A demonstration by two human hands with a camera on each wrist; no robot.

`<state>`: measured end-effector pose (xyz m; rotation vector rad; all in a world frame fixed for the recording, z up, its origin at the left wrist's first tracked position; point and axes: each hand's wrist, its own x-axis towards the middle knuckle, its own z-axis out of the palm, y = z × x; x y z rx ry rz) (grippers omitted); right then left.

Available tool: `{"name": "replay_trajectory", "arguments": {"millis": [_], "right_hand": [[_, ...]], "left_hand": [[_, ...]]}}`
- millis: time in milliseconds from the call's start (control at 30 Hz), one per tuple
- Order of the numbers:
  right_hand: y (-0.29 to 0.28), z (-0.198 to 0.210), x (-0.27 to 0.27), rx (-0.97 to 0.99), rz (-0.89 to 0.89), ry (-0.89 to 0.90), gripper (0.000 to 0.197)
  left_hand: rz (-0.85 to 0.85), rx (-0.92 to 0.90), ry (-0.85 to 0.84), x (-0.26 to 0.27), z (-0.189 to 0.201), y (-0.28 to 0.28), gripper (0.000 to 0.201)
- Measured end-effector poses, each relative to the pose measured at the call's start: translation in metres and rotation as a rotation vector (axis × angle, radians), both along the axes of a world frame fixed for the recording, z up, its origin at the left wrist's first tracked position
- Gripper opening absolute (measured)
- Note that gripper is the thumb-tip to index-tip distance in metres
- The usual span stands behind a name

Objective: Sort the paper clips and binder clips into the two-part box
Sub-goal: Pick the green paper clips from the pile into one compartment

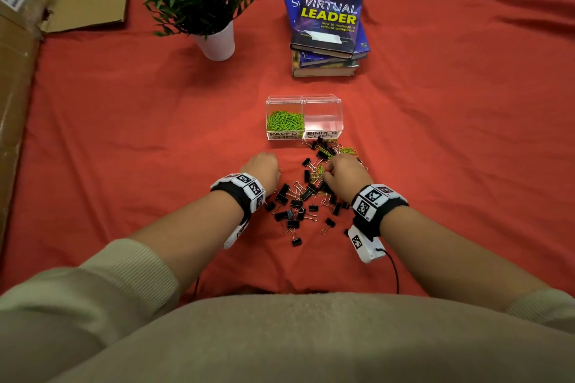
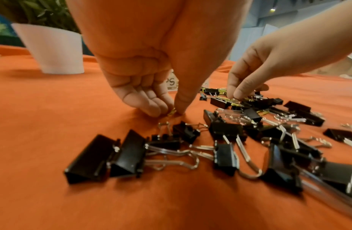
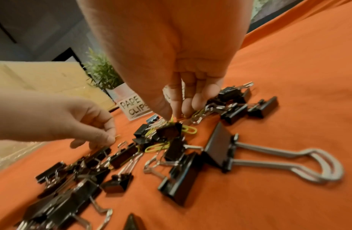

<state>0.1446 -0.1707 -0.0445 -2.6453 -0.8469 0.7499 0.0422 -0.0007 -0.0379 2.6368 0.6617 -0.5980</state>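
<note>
Picking through the mixed heap on the red cloth (image 1: 124,140), your two hands work side by side just in front of the clear two-part box (image 1: 304,116). Your left hand (image 1: 263,169) pinches a single paper clip (image 2: 172,111) between thumb and curled fingertips at the left edge of the heap, low against the cloth. Your right hand (image 1: 343,172) is curled over the middle of the heap, its fingertips (image 3: 188,107) closed on a yellow-green paper clip (image 3: 172,119) tangled among the black clips.

The paper clips are thin bent wire: very light, springy, and they likely hook into one another and into the wire handles, so lift slowly and take each by its rounded end. The binder clips (image 1: 294,205) are heavier and rigid, with smooth black bodies and loose silver handles that swing; I judge the body sides a firmer hold than the handles.

Counts: one box with two compartments. The left one, labelled PAPER CLIPS, holds a dense pile of green clips, too many to count. The right one, labelled BINDER CLIPS, looks empty. Binder clips on the cloth number roughly thirty or more; overlap prevents an exact count. Loose paper clips (image 1: 345,151) remaining in the heap are perhaps a dozen, mostly near the box. Behind stand one potted plant (image 1: 199,0) and one stack of books (image 1: 328,28), seemingly four.
</note>
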Motion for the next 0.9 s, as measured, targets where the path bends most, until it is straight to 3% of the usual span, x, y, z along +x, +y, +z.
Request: {"name": "replay_trajectory", "arguments": {"millis": [167, 267, 367, 500, 633, 800, 900], "right_hand": [[0.016, 0.001, -0.009, -0.060, 0.035, -0.064, 0.021], [0.021, -0.002, -0.014, -0.073, 0.036, -0.036, 0.026], [0.024, -0.005, -0.016, -0.091, 0.014, 0.011, 0.025], [0.022, -0.003, -0.015, -0.057, -0.003, 0.053, 0.009], [0.011, 0.003, -0.006, 0.092, -0.171, 0.177, 0.009], [-0.011, 0.012, 0.013, 0.289, -0.302, 0.432, 0.017], [-0.018, 0.020, 0.020, 0.317, -0.370, 0.519, 0.009]], "left_hand": [[0.039, -0.118, -0.049, -0.001, 0.010, -0.004, 0.019], [0.077, -0.270, -0.133, 0.001, 0.016, -0.011, 0.015], [0.067, -0.312, -0.173, 0.005, 0.018, -0.020, 0.016], [-0.027, -0.252, -0.129, 0.012, 0.010, -0.030, 0.019], [-0.152, -0.161, -0.088, 0.015, -0.002, -0.031, 0.029], [-0.120, -0.143, -0.108, 0.014, -0.003, -0.017, 0.022], [-0.077, -0.110, -0.106, 0.012, 0.001, -0.007, 0.019]]}}
